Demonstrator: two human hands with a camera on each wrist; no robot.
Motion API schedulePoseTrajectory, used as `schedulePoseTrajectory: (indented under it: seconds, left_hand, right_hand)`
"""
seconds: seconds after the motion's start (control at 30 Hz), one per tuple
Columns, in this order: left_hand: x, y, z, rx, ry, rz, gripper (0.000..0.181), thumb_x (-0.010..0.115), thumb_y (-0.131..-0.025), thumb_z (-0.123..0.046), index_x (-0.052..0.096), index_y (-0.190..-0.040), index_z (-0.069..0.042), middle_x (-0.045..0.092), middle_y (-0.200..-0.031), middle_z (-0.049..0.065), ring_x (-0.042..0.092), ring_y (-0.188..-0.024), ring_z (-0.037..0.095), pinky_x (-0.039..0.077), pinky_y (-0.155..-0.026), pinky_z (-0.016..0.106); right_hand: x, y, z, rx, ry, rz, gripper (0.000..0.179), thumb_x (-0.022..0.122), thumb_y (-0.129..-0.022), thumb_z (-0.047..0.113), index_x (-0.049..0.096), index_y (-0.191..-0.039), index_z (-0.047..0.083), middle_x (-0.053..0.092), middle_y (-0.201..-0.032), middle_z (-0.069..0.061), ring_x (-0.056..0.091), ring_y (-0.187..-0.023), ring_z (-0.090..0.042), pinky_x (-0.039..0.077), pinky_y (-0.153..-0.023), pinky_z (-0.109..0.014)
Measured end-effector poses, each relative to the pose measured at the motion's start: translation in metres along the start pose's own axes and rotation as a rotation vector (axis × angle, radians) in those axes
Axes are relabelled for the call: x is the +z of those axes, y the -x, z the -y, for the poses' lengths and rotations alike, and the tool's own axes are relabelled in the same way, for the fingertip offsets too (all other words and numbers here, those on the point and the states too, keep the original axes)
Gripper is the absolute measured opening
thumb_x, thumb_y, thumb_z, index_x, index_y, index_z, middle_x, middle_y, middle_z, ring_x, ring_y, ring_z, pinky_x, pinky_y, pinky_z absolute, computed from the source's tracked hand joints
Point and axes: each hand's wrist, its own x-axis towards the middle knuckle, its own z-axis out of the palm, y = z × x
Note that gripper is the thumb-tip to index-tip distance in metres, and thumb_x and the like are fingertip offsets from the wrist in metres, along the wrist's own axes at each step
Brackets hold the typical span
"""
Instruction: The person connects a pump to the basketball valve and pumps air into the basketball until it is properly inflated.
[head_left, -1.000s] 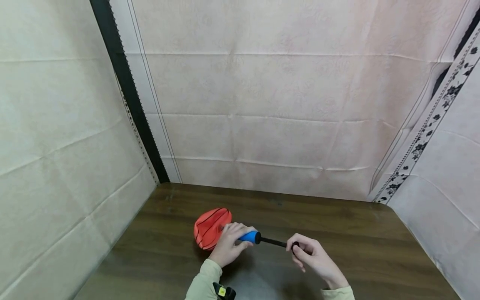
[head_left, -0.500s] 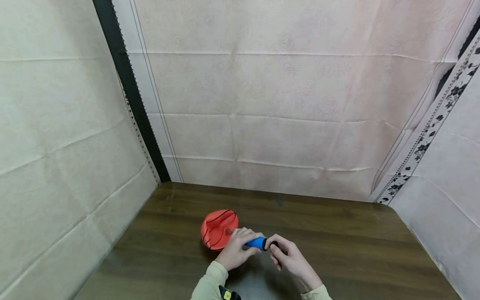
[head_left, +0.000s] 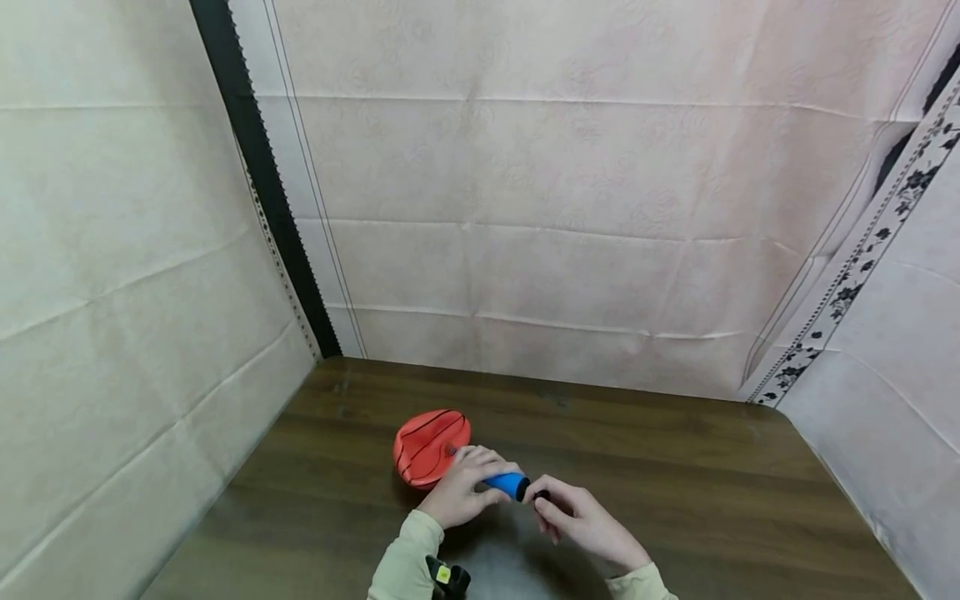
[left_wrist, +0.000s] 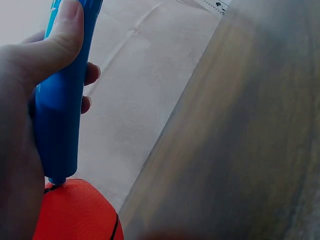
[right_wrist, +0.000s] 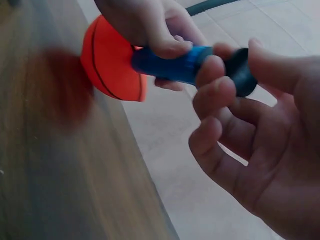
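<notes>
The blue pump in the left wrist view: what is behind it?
Behind the blue pump, two fingertips of the left hand show at its edge, with pale cloth beyond. The rest of those fingers is covered.

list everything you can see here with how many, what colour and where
ball: one, red with black lines, dented, at the pump's nozzle end
pump: one, blue with black handle end, between both hands
table: one, brown, below the hands
wall sheets: three sides, pale, creased, left, back and right
black strip: one long, black, left back corner
flowered border: one wide, black on white, right back corner
wrist device: one, black with yellow patch, by left sleeve
sleeves: two, pale green, on both arms
left hand: one, gripping pump
right hand: one, pinching handle
</notes>
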Motion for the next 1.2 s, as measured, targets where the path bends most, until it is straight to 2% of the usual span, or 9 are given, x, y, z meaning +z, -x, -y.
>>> schedulePoseTrajectory:
  seconds: [0.1,0.2,0.33,0.43,0.53,0.7,0.87,1.0,1.2]
  left_hand:
    - [-0.002,0.001,0.001,-0.021,0.008,-0.003,0.036,0.066,-0.089,-0.037,0.064,-0.124,-0.026,0.066,-0.114,-0.005,0.055,-0.110,0.014,0.036,-0.101,0.044]
    - [-0.004,0.003,0.002,-0.053,0.049,-0.025,0.036,0.067,-0.089,-0.035,0.064,-0.124,-0.027,0.066,-0.114,-0.006,0.054,-0.110,0.013,0.035,-0.100,0.046]
    - [-0.005,0.003,0.003,-0.058,0.075,-0.058,0.036,0.066,-0.089,-0.037,0.062,-0.123,-0.029,0.066,-0.113,-0.008,0.053,-0.109,0.011,0.035,-0.099,0.045]
    - [-0.004,0.003,0.003,-0.070,0.065,-0.050,0.036,0.064,-0.090,-0.040,0.061,-0.124,-0.031,0.066,-0.113,-0.009,0.053,-0.108,0.011,0.036,-0.098,0.044]
    - [-0.004,0.002,0.001,-0.108,0.054,-0.007,0.036,0.063,-0.090,-0.041,0.061,-0.125,-0.030,0.066,-0.113,-0.008,0.053,-0.108,0.011,0.036,-0.098,0.045]
    - [0.001,0.001,-0.002,-0.139,0.031,0.050,0.036,0.062,-0.091,-0.041,0.060,-0.125,-0.028,0.065,-0.113,-0.007,0.052,-0.107,0.012,0.036,-0.098,0.043]
    - [0.010,0.000,-0.005,-0.116,0.057,0.079,0.038,0.060,-0.093,-0.040,0.060,-0.127,-0.023,0.064,-0.114,-0.006,0.052,-0.106,0.011,0.036,-0.098,0.040]
    - [0.014,0.000,-0.005,-0.091,0.078,0.105,0.039,0.059,-0.094,-0.041,0.059,-0.128,-0.022,0.065,-0.113,-0.006,0.053,-0.105,0.011,0.037,-0.096,0.037]
    - [0.007,-0.001,-0.001,-0.019,0.066,0.117,0.040,0.058,-0.093,-0.044,0.061,-0.127,-0.024,0.065,-0.111,-0.008,0.053,-0.105,0.009,0.035,-0.098,0.036]
  right_hand:
    - [-0.010,0.007,0.005,-0.055,0.000,0.038,0.021,0.038,-0.105,0.012,0.056,-0.113,0.006,0.055,-0.076,-0.026,0.053,-0.056,-0.024,0.051,-0.054,-0.034]
    - [-0.020,0.018,0.011,-0.096,-0.037,0.041,0.025,0.035,-0.105,0.006,0.059,-0.112,0.006,0.053,-0.072,-0.024,0.050,-0.055,-0.027,0.049,-0.051,-0.033]
    - [-0.032,0.031,0.015,-0.178,-0.101,-0.021,0.028,0.033,-0.102,-0.004,0.059,-0.109,0.001,0.045,-0.063,-0.020,0.040,-0.049,-0.027,0.041,-0.043,-0.032]
    - [-0.034,0.035,0.013,-0.234,-0.147,-0.064,0.026,0.032,-0.101,-0.009,0.057,-0.107,-0.004,0.040,-0.060,-0.019,0.035,-0.047,-0.028,0.037,-0.040,-0.033]
    - [-0.030,0.030,0.009,-0.234,-0.184,-0.063,0.021,0.034,-0.101,-0.008,0.054,-0.105,-0.008,0.038,-0.060,-0.019,0.034,-0.049,-0.029,0.037,-0.041,-0.033]
    - [-0.017,0.016,-0.001,-0.166,-0.193,-0.053,0.019,0.036,-0.103,0.001,0.050,-0.105,-0.012,0.038,-0.064,-0.020,0.037,-0.052,-0.028,0.038,-0.043,-0.036]
    - [-0.006,0.006,-0.006,-0.113,-0.153,-0.068,0.020,0.038,-0.104,0.006,0.052,-0.104,-0.009,0.039,-0.066,-0.023,0.038,-0.053,-0.030,0.038,-0.044,-0.041]
    - [0.000,0.000,-0.009,-0.108,-0.070,-0.066,0.020,0.040,-0.104,0.007,0.053,-0.103,-0.007,0.042,-0.066,-0.024,0.040,-0.051,-0.030,0.040,-0.043,-0.035]
    - [0.003,-0.001,-0.007,-0.043,0.027,-0.042,0.022,0.044,-0.103,0.015,0.056,-0.104,-0.003,0.048,-0.067,-0.022,0.045,-0.052,-0.007,0.044,-0.048,-0.024]
